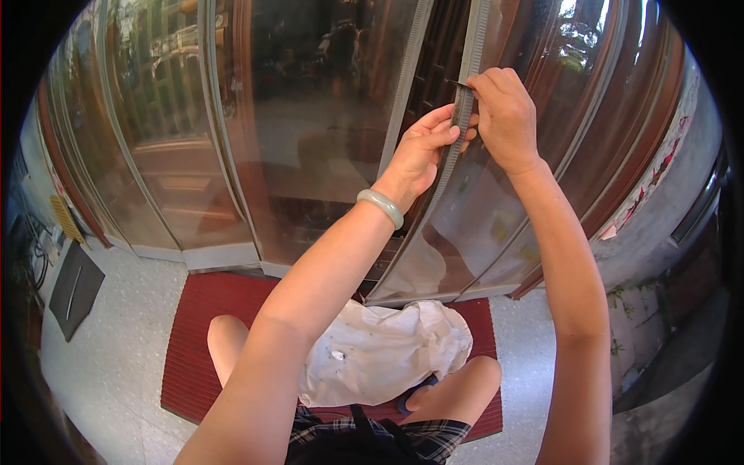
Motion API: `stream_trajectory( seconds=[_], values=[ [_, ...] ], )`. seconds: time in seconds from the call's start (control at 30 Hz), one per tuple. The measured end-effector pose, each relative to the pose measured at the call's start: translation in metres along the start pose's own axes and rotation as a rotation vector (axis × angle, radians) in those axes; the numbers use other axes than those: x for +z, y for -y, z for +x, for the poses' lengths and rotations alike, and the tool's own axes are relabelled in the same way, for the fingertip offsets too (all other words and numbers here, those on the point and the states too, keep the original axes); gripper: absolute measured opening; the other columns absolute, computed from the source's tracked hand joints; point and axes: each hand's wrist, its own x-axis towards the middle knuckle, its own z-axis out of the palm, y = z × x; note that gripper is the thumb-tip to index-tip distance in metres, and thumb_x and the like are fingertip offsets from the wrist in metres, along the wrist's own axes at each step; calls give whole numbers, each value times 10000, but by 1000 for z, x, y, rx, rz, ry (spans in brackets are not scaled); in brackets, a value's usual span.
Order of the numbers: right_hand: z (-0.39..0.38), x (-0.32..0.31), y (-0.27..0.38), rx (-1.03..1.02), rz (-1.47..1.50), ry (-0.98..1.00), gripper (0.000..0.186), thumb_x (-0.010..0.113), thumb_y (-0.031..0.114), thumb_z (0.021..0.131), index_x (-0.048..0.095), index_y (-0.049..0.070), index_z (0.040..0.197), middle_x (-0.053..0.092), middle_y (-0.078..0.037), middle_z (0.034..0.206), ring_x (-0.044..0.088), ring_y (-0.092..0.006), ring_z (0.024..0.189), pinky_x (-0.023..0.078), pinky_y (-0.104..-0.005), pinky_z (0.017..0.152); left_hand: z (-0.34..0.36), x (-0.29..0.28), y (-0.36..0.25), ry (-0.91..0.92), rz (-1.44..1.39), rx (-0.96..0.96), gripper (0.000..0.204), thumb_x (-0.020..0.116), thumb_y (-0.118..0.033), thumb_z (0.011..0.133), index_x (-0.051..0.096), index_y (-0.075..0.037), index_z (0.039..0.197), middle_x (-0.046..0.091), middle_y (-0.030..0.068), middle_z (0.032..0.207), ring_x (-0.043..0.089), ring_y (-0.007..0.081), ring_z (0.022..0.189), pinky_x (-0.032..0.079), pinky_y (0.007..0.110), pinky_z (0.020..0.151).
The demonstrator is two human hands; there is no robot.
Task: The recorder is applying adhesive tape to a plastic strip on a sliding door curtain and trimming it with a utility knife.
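A grey ribbed strip runs along the edge of a sliding door panel with a clear sheet. My left hand, with a pale bangle on its wrist, grips this edge between thumb and fingers. Just above and to the right, my right hand is closed in a pinch at the same strip. From its fingertips a thin dark piece sticks out across the edge toward the left. Its kind is too small to tell, and my right fingers hide the rest of it.
Another glazed panel stands left of a narrow dark gap. A whitish cloth lies between my bent knees on a red ribbed mat. A dark dustpan-like flat piece rests on the pale floor at the left.
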Motion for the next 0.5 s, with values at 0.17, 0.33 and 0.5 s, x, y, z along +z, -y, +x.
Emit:
stream_trajectory(
  seconds=[0.17, 0.33, 0.5],
  values=[
    [-9, -1, 6, -1, 18, 51, 364, 708, -7, 519, 618, 51, 867, 550, -53, 811, 552, -259, 794, 493, -354, 662, 3, -1, -1, 22, 4, -7, 439, 634, -3, 883, 509, -8, 1304, 665, 115, 1147, 640, 201, 997, 504, 318, 841],
    [-24, 1, 16, -18, 40, 35, 307, 666, -51, 583, 620, 52, 868, 546, -57, 807, 545, -253, 774, 485, -358, 650, 3, -1, 2, -66, -23, -4, 420, 630, 8, 879, 530, 1, 1287, 668, 93, 1116, 639, 175, 983, 502, 309, 839],
    [-34, 1, 22, 4, 59, 72, 270, 641, -62, 627, 620, 52, 870, 543, -61, 806, 544, -254, 771, 483, -362, 652, 6, -9, 3, 17, 5, 25, 456, 632, 22, 874, 505, 2, 1312, 665, 70, 1095, 634, 164, 993, 497, 300, 871]
  ],
)
